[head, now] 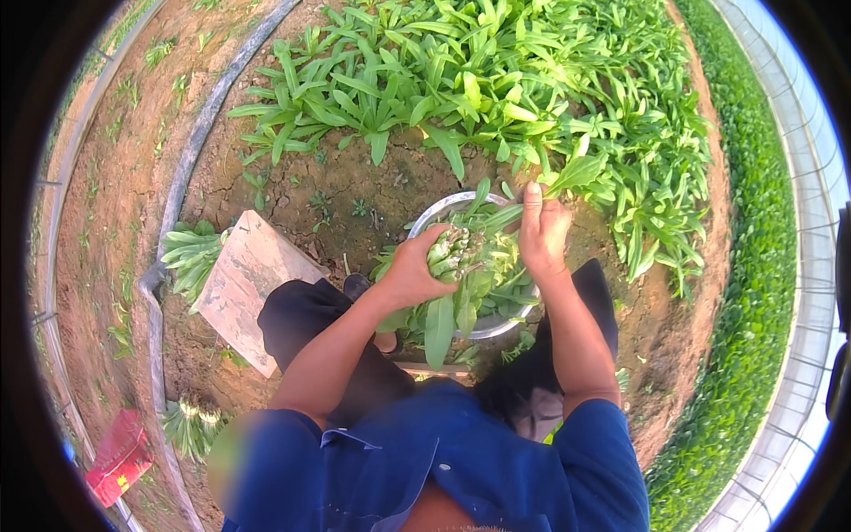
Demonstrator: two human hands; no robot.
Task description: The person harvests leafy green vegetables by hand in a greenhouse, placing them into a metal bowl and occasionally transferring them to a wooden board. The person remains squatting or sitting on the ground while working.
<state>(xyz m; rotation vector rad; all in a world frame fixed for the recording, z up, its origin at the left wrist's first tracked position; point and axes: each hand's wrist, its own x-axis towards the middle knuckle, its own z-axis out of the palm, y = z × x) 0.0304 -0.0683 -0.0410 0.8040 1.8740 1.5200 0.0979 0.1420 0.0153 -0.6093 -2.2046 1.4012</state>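
My left hand [413, 271] grips a bunch of leafy greens by the base, and the pale cut stem ends [453, 251] face up past my thumb. Long leaves [439, 331] hang below the bunch. To its right, my right hand [545, 233] pinches a green leaf [580, 174] between thumb and fingers. Beneath both hands stands a round metal basin [495, 327] between my legs, holding loose green leaves; much of it is hidden by the bunch and my hands.
Dense leafy plants [425, 73] grow ahead in the soil. A worn board [256, 279] lies left of my knee, beside harvested greens [193, 256]. Another bunch [193, 425] rests behind it. A grey hose [193, 146] runs along the left, near a red bag [121, 459].
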